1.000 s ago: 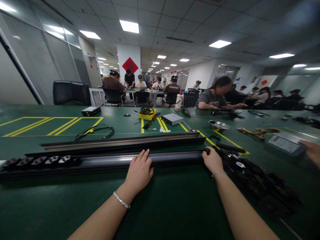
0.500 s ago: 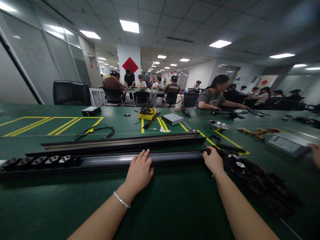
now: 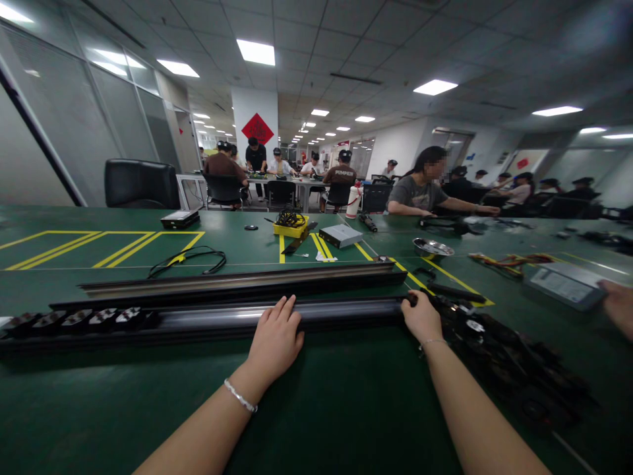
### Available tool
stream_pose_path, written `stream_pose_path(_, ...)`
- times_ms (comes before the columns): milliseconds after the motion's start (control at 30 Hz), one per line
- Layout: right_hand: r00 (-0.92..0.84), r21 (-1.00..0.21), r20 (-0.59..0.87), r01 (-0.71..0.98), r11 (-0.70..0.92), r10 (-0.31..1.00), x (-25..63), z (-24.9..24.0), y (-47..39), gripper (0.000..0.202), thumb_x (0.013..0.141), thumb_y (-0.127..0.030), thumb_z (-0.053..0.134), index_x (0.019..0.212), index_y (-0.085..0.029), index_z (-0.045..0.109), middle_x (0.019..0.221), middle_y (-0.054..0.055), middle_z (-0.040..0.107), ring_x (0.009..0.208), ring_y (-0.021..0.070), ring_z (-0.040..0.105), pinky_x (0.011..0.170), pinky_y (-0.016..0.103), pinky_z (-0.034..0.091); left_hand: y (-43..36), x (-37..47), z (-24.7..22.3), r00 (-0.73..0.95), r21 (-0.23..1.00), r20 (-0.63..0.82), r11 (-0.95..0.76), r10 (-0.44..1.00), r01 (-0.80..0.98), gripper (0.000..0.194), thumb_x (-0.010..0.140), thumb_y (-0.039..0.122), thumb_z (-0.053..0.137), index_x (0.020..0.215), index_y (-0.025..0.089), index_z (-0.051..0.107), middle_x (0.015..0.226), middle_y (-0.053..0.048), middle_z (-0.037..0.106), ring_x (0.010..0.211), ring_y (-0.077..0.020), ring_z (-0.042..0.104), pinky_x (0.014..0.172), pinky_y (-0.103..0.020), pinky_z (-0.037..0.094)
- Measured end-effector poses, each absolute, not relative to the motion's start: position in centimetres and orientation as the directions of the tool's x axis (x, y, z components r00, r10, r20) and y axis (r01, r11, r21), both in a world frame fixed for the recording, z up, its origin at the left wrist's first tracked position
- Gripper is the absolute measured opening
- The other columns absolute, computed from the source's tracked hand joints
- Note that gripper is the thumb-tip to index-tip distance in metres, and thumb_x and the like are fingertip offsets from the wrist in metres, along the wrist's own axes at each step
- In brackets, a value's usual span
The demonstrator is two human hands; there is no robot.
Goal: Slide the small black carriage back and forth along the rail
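Observation:
A long black metal rail [image 3: 202, 319] lies across the green table in front of me, with several black socket-like modules [image 3: 76, 318] in its left part. My left hand [image 3: 277, 330] rests on the middle of the rail, fingers stretched over it. At the rail's right end, my right hand [image 3: 422, 318] is closed, fingertips curled round the end; what exactly they pinch is hidden. Just behind lies a second channel-shaped rail [image 3: 237, 284]. A heap of black parts [image 3: 504, 356] sits right of my right hand.
Farther back are a black cable [image 3: 190, 259], a yellow box [image 3: 291, 227] with cables, a grey metal box [image 3: 340, 235] and a metal bowl [image 3: 433, 248]. A power supply [image 3: 564, 285] lies right, beside another person's hand [image 3: 620, 307]. A co-worker [image 3: 420, 188] sits across the table.
My two hands and the rail have stayed put. Another person's hand at the right edge has come further into view, by the power supply. The co-worker across has shifted slightly.

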State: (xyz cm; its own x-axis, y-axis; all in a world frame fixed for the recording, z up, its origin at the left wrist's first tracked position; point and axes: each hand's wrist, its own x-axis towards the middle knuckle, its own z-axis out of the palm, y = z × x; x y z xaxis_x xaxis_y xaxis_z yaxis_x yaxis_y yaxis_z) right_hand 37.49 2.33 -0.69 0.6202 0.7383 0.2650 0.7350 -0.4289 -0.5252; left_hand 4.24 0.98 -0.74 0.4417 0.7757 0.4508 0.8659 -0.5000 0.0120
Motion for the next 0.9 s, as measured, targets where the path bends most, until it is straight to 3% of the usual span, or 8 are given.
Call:
stream_pose_path(400,0.629,-0.528,0.278,0.731,-0.431,0.726,37.5,-0.64,2.2,0.041,0.076,-0.032,0.044,0.112,-0.017,0.054,0.097,0.009,0.062,0.083,0.0215,0.059,0.073,0.031,0.043,1.11,4.2,-1.0,0.448,0.008,0.45,-0.505,0.772,0.863,0.024,0.077,0.029,0.05,0.099,0.021,0.056,0.136,-0.009,0.042,0.126,-0.025,0.035,0.097,-0.041,0.034)
stream_pose_path(900,0.645,-0.537,0.306,0.725,-0.432,0.7,37.62,-0.81,2.25,0.042,0.076,-0.031,0.044,0.113,-0.016,0.056,0.104,0.011,0.061,0.092,0.0229,0.058,0.083,0.033,0.042,1.02,4.23,-0.82,0.437,0.021,0.451,-0.498,0.778,0.867,0.026,0.076,0.027,0.05,0.101,0.023,0.056,0.136,-0.007,0.043,0.125,-0.0248,0.036,0.097,-0.042,0.035)
